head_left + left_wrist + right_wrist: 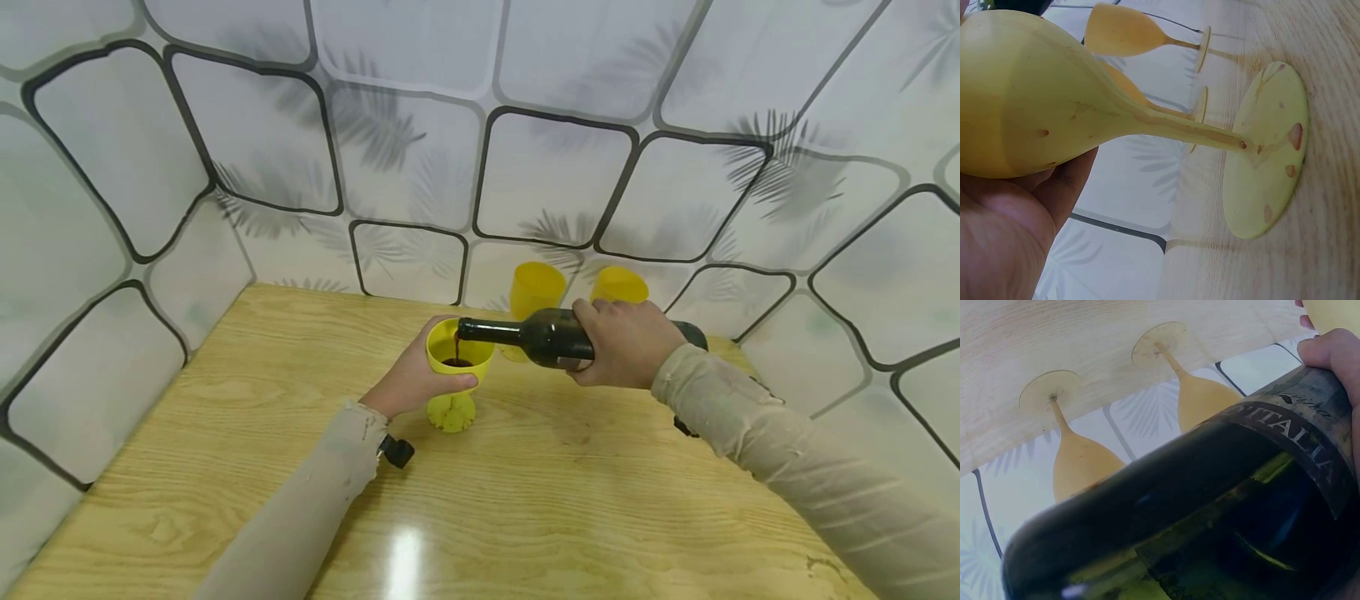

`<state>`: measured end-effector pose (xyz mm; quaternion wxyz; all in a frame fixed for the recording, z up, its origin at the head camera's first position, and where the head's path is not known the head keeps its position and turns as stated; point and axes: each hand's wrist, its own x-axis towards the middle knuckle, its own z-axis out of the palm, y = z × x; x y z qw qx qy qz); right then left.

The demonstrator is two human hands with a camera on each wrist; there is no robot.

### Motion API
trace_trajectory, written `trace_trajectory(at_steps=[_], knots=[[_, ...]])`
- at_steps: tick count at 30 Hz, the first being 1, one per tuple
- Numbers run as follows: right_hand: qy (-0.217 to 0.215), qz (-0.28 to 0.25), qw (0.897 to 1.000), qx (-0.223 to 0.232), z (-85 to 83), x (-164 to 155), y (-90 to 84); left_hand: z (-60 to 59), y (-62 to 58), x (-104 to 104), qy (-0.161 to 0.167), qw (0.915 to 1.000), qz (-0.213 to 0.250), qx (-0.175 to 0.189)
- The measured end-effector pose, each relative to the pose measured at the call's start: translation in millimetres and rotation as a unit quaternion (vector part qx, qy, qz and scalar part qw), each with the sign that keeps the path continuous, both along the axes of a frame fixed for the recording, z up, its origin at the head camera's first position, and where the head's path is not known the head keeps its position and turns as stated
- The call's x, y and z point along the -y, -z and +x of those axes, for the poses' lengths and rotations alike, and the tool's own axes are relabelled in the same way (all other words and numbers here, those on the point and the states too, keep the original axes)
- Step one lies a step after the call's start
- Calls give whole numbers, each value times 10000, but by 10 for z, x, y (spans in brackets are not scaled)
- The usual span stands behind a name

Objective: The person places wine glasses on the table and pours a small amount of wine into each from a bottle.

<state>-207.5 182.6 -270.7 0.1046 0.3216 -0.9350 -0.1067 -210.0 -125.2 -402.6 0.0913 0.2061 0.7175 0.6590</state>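
Observation:
In the head view my left hand [420,379] holds a yellow wine goblet [452,412] by its bowl, thumb across the near side. The left wrist view shows the fingers behind the bowl and reddish drops on the round foot [1269,150]. My right hand [628,343] grips a dark green wine bottle [555,332] round its body, tipped nearly level. Its mouth is over the goblet's rim, and a thin stream of dark red liquid [457,346] runs into a small pool inside. A label [1300,434] on the bottle shows in the right wrist view.
Two more yellow goblets [537,287] [619,285] stand upright behind the bottle, close to the patterned wall [412,167]. The bottle partly covers them. Everything is over a light wooden table [480,508] that meets the wall at the back.

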Motion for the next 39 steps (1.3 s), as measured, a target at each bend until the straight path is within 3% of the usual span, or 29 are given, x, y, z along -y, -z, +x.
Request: trace_trajectory(at_steps=[14, 21, 39], knots=[[-49, -43, 10000, -53, 6, -7, 4, 5, -2, 0, -10, 10000, -63, -38], [69, 10, 10000, 61, 18, 3, -9, -8, 17, -16, 26, 9998, 117, -144], [51, 46, 10000, 52, 19, 11, -18, -5, 14, -16, 56, 9998, 170, -57]])
